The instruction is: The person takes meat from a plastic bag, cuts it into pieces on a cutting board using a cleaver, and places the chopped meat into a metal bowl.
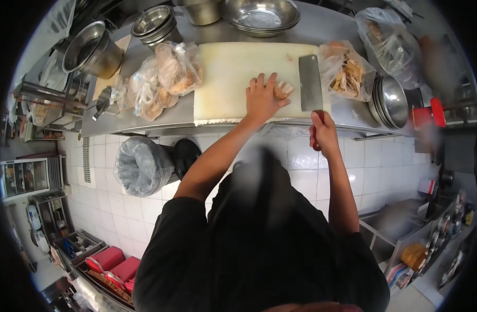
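Note:
On the thick pale cutting board (pixel 228 67) lies a small chunk of cooked meat (pixel 284 90), whitish with browned edges. My left hand (pixel 261 98) reaches over the board and steadies this chunk between thumb and forefinger, its other fingers spread on the surface. A cleaver (pixel 310 83) with a broad rectangular blade is in my right hand (pixel 324 132), which wraps round the handle at the board's front edge. The blade points away from me, to the right of the meat and apart from it. Just beyond the blade, an opened plastic bag holds shredded yellowish-brown pieces (pixel 348 77).
Knotted plastic bags of food (pixel 157 78) sit left of the board. Steel bowls (pixel 262 15) stand behind it, and stacked bowls (pixel 389 101) at the right. A steel pot (pixel 90 49) is at the far left. Below the counter is a lined bin (pixel 143 166).

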{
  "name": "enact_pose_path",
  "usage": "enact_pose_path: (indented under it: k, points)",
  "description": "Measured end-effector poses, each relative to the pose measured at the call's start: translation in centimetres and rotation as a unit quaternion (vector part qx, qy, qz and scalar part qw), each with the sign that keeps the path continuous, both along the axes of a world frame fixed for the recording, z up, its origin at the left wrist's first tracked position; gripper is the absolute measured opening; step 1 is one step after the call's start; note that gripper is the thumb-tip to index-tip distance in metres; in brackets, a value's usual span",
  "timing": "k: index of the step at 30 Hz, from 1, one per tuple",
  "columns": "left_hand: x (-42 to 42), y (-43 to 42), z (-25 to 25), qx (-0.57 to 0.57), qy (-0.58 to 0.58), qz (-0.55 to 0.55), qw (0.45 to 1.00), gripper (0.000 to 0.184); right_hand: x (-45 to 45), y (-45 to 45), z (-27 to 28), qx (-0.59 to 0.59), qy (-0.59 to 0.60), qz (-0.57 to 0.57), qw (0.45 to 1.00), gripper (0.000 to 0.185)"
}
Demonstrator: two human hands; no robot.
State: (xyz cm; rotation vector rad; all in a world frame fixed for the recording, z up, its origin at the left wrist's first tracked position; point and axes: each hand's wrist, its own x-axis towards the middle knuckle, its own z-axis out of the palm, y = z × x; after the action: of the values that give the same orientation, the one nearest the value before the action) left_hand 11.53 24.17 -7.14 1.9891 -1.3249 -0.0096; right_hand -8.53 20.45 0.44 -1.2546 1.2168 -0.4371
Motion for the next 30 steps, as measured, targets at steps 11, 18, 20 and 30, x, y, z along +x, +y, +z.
enact_pose_path:
  k: [11, 18, 20, 30]
  points:
    - [-2.2, -3.2, -0.8, -0.064, 0.080, 0.075, 0.992, 0.065, -1.2, 1.1, -3.6, 0.139, -0.057, 0.087, 0.985, 0.018]
    - [-1.6, -5.4, -0.4, -0.059, 0.203, 0.107, 0.972, 0.050, 0.0, -0.6, -2.4, 0.104, -0.062, 0.147, 0.982, 0.022]
    - [-1.2, -6.1, 0.1, -0.103, 0.223, 0.110, 0.963, 0.048, 0.5, -1.2, -1.2, 0.078, -0.043, 0.151, 0.985, 0.022]
    - [3.6, -12.1, 3.7, -0.310, 0.143, 0.097, 0.935, 0.048, 5.4, -5.1, 4.7, 0.016, -0.048, 0.128, 0.990, 0.018]
